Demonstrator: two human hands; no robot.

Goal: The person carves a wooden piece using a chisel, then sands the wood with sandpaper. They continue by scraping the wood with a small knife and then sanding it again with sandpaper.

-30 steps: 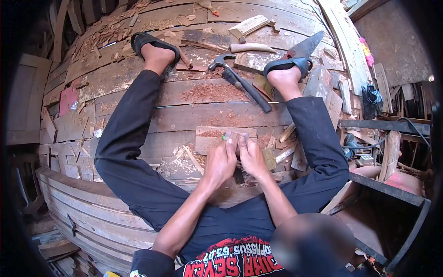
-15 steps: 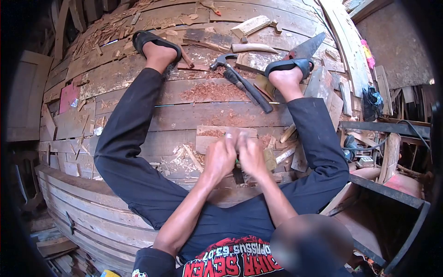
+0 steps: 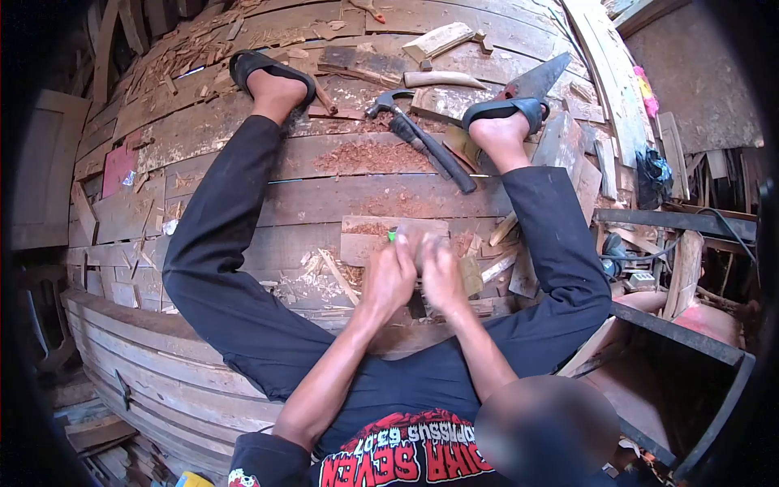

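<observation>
My left hand point(image 3: 389, 277) and my right hand point(image 3: 442, 280) are close together between my legs, fingers curled inward and thumbs forward. A small brownish piece shows blurred between them, mostly covered by the fingers; I cannot tell what it is. A bit of bright green point(image 3: 393, 234) peeks out at the left fingertips. Below and just beyond the hands lies a flat wooden board point(image 3: 357, 249) with reddish shavings on it. Farther out a claw hammer point(image 3: 430, 142) rests on the plank floor, its head toward the upper left.
A handsaw point(image 3: 540, 79) lies by my right sandal point(image 3: 507, 114). Past the hammer are a pale curved wooden piece point(image 3: 442, 79) and a wood block point(image 3: 438, 40). Reddish shavings point(image 3: 369, 157) cover the floor. Stacked planks point(image 3: 154, 365) stand at left, a metal frame point(image 3: 682, 331) at right.
Both hands stay together with small finger movements. The green bit now shows at the left fingertips, where before it appeared lower, between the hands. The view has shifted slightly.
</observation>
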